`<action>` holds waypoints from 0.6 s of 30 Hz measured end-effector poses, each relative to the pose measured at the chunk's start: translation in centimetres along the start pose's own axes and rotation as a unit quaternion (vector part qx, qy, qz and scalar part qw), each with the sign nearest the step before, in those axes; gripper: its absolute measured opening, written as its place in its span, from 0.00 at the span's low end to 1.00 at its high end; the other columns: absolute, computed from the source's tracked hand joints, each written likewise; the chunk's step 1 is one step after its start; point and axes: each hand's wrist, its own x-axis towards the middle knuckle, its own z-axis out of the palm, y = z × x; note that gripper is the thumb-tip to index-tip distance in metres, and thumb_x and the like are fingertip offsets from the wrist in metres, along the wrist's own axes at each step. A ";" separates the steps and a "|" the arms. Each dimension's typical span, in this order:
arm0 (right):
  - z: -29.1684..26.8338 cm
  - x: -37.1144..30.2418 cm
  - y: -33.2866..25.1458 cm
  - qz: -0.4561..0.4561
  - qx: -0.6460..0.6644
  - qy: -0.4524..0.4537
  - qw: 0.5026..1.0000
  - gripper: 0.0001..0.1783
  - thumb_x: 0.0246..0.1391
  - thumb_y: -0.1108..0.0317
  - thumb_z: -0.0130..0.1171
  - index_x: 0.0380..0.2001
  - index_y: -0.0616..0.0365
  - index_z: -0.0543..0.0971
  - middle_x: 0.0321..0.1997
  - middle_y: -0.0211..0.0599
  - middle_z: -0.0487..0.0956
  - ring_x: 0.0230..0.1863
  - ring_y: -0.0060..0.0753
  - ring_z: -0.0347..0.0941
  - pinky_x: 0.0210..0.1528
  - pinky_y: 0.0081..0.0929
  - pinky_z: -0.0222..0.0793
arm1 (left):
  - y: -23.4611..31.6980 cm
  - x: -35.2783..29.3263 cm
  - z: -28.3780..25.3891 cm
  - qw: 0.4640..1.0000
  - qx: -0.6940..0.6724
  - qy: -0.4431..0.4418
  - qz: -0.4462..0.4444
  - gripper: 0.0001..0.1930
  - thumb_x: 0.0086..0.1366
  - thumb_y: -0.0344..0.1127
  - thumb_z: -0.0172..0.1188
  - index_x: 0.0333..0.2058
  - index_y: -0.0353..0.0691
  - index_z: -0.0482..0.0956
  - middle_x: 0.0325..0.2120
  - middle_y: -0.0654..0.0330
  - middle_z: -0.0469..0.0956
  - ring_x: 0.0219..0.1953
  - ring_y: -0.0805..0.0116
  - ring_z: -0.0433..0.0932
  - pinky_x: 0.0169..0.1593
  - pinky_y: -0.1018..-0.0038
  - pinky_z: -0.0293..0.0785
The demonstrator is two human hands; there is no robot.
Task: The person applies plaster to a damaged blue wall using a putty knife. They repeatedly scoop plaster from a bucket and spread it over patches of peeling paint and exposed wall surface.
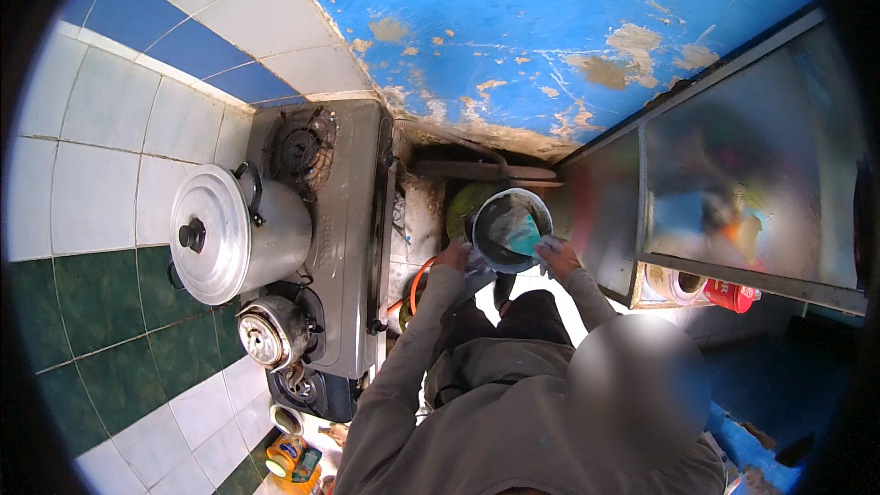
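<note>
In front of my body is a round, pot-like container [543, 206] with a pale rim and a dark greyish inside. At its near left side, my left hand [452, 255] is closed against the rim. My right hand [556, 257] grips a teal, flat-looking piece [524, 235] that reaches into the container; whether it is stiff plastic or cloth I cannot tell. A whitish smear or material shows beside the teal piece. What lies at the bottom of the container is too blurred to name.
To the left stands a grey gas stove [346, 247] with a large lidded aluminium pot [284, 238] and a smaller metal pot [291, 328]. An orange hose [417, 284] curves near my left forearm. On the right is a glass-fronted cabinet [733, 174]. A peeling blue wall [513, 9] rises ahead.
</note>
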 end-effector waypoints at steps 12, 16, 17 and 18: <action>-4.6 -9.1 -8.9 -0.183 0.012 0.012 0.983 0.09 0.57 0.63 0.56 0.36 0.56 0.78 0.24 0.28 0.77 0.19 0.15 0.68 0.21 0.20 0.65 | 3.2 -1.7 -0.1 0.868 -0.485 0.041 0.101 0.12 0.61 0.38 0.60 0.37 0.36 0.73 0.31 0.64 0.74 0.32 0.76 0.70 0.38 0.76 0.70; -6.1 -12.6 -14.8 -0.432 -0.329 0.151 0.826 0.11 0.50 0.64 0.58 0.36 0.56 0.79 0.26 0.35 0.77 0.25 0.38 0.74 0.28 0.35 0.70 | 7.3 -1.6 0.2 0.837 -0.500 0.095 0.203 0.07 0.63 0.34 0.56 0.36 0.36 0.72 0.31 0.65 0.74 0.33 0.78 0.69 0.38 0.77 0.68; -6.5 -13.2 -15.3 -0.417 -0.369 0.139 0.819 0.12 0.45 0.66 0.58 0.36 0.54 0.79 0.28 0.37 0.74 0.27 0.46 0.72 0.32 0.40 0.70 | 10.3 -3.4 -1.1 0.833 -0.496 0.108 0.221 0.07 0.64 0.33 0.55 0.36 0.37 0.72 0.31 0.65 0.74 0.32 0.78 0.69 0.39 0.77 0.68; -6.7 -14.0 -16.3 -0.432 -0.384 0.140 0.804 0.13 0.44 0.66 0.58 0.36 0.53 0.79 0.28 0.36 0.73 0.27 0.45 0.72 0.32 0.40 0.69 | 11.3 -4.2 -1.7 0.825 -0.514 0.104 0.210 0.07 0.64 0.33 0.55 0.36 0.37 0.72 0.31 0.65 0.74 0.32 0.79 0.69 0.38 0.78 0.68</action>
